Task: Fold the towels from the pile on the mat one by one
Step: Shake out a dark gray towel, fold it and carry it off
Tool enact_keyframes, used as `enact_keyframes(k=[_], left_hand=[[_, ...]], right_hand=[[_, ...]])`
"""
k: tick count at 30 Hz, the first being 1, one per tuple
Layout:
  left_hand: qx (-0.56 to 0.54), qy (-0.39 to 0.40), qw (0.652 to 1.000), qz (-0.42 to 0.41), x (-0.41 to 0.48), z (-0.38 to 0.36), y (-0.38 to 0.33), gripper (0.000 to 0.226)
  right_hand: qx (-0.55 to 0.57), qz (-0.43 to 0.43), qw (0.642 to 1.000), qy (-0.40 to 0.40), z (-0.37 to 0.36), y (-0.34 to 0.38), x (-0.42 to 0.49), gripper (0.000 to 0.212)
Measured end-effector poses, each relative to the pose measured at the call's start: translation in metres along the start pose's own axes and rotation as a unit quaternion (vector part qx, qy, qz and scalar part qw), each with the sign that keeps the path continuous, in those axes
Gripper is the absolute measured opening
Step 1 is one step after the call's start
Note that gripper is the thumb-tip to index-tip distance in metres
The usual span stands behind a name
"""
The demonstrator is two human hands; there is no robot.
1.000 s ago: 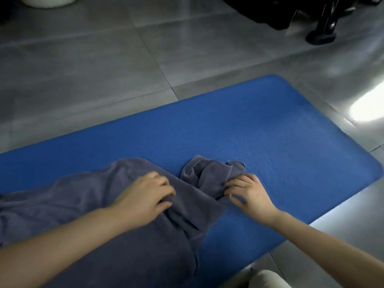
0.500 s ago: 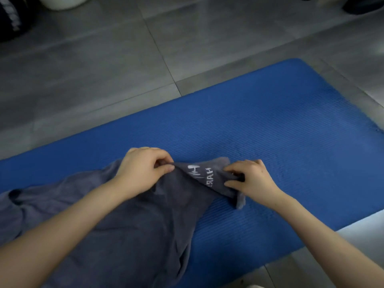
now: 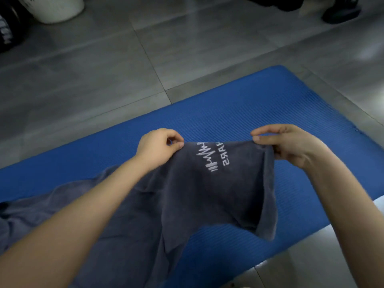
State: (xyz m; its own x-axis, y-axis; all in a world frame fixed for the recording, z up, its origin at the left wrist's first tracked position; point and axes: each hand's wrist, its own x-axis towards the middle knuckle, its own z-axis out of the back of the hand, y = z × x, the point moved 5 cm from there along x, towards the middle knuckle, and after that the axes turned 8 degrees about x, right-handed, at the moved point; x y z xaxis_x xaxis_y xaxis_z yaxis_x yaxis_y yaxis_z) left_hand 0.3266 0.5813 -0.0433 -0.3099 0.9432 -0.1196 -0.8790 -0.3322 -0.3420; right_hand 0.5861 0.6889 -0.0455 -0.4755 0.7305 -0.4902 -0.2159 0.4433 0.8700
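Note:
A dark grey towel (image 3: 209,196) with a white embroidered logo is stretched between my hands above the blue mat (image 3: 239,113). My left hand (image 3: 158,147) pinches its top edge at the left corner. My right hand (image 3: 291,145) pinches the top edge at the right corner. The held end hangs lifted off the mat, and the right side edge curls under. The rest of the towel trails down to the lower left and lies rumpled on the mat, partly hidden by my left forearm.
Grey floor tiles surround the mat. A white bucket (image 3: 56,8) and a dark object (image 3: 8,28) stand at the top left. Black objects (image 3: 340,9) sit at the top right. The mat's near edge runs along the lower right.
Both hands have lifted the towel's end off the mat and moved apart, spreading the bunched corner flat. The logo is now fully showing.

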Motion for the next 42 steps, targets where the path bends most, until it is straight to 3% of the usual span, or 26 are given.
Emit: enact_keyframes(k=[2, 4, 5, 7, 9, 10, 13, 15, 18, 22, 23, 24, 27, 28, 29, 30, 32, 33, 35, 37, 39, 42], left_hand=[[0.032, -0.019, 0.999, 0.003, 0.014, -0.023, -0.006, 0.019], [0.060, -0.017, 0.998, -0.007, 0.015, -0.046, -0.007, 0.025], [0.074, -0.006, 0.997, -0.019, 0.010, -0.057, -0.006, 0.025], [0.099, 0.020, 0.993, -0.064, -0.010, -0.077, -0.005, 0.024], [0.124, 0.051, 0.983, -0.122, -0.039, -0.093, -0.005, 0.025], [0.151, 0.069, 0.975, -0.151, -0.053, -0.101, -0.004, 0.027], [0.228, 0.117, 0.950, -0.179, -0.088, -0.123, 0.008, 0.046], [0.244, 0.117, 0.950, -0.158, -0.100, -0.132, 0.016, 0.057], [0.162, 0.150, 0.969, -0.110, -0.112, -0.138, 0.021, 0.057], [0.126, 0.142, 0.973, -0.132, -0.125, -0.139, 0.021, 0.052], [0.133, 0.124, 0.972, -0.151, -0.127, -0.138, 0.019, 0.051], [0.137, 0.108, 0.971, -0.165, -0.128, -0.136, 0.018, 0.049], [0.137, 0.059, 0.974, -0.173, -0.122, -0.130, 0.015, 0.045], [0.131, 0.036, 0.977, -0.163, -0.116, -0.125, 0.015, 0.044], [0.122, 0.009, 0.982, -0.147, -0.109, -0.120, 0.017, 0.043], [0.116, -0.015, 0.985, -0.125, -0.101, -0.114, 0.020, 0.042], [0.122, -0.052, 0.988, -0.076, -0.083, -0.103, 0.033, 0.041], [0.137, -0.071, 0.987, -0.050, -0.072, -0.100, 0.043, 0.040], [0.170, -0.050, 0.984, -0.003, -0.050, -0.097, 0.061, 0.039], [0.178, 0.018, 0.984, 0.028, -0.034, -0.101, 0.071, 0.047], [0.193, 0.059, 0.979, 0.016, -0.027, -0.105, 0.071, 0.041], [0.190, -0.010, 0.980, -0.065, -0.038, -0.095, 0.062, 0.020]], right_hand=[[-0.004, 0.008, 0.990, -0.139, 0.020, -0.018, 0.028, 0.013], [-0.132, 0.050, 0.959, -0.247, 0.041, -0.038, 0.041, 0.003], [-0.212, 0.062, 0.937, -0.271, 0.046, -0.045, 0.037, 0.012], [-0.305, 0.103, 0.922, -0.214, 0.041, -0.059, 0.022, 0.022], [-0.394, 0.159, 0.901, -0.082, 0.023, -0.079, 0.006, 0.033], [-0.453, 0.174, 0.874, -0.012, 0.013, -0.092, -0.002, 0.039], [-0.640, 0.163, 0.741, 0.117, -0.001, -0.143, -0.013, 0.055], [-0.668, 0.183, 0.711, 0.117, 0.003, -0.156, -0.013, 0.060], [-0.629, 0.277, 0.724, 0.066, 0.011, -0.147, -0.016, 0.028], [-0.480, 0.254, 0.839, -0.026, 0.043, -0.119, -0.023, 0.018], [-0.479, 0.225, 0.847, -0.043, 0.052, -0.111, -0.025, 0.020], [-0.519, 0.183, 0.833, -0.053, 0.060, -0.105, -0.026, 0.023], [-0.708, 0.011, 0.706, 0.007, 0.069, -0.100, -0.032, 0.028], [-0.730, -0.041, 0.680, 0.043, 0.070, -0.101, -0.035, 0.024], [-0.722, -0.080, 0.684, 0.068, 0.070, -0.101, -0.037, 0.022], [-0.685, -0.090, 0.719, 0.076, 0.068, -0.098, -0.038, 0.020], [-0.591, -0.029, 0.806, 0.017, 0.057, -0.083, -0.029, 0.008], [-0.571, 0.028, 0.819, -0.043, 0.049, -0.075, -0.018, 0.011], [-0.575, 0.125, 0.801, -0.113, 0.029, -0.066, 0.012, 0.040], [-0.609, 0.118, 0.780, -0.088, 0.010, -0.076, 0.046, 0.060], [-0.665, 0.102, 0.737, -0.063, 0.001, -0.091, 0.071, 0.049], [-0.647, 0.237, 0.716, -0.111, 0.000, -0.090, 0.059, 0.016]])
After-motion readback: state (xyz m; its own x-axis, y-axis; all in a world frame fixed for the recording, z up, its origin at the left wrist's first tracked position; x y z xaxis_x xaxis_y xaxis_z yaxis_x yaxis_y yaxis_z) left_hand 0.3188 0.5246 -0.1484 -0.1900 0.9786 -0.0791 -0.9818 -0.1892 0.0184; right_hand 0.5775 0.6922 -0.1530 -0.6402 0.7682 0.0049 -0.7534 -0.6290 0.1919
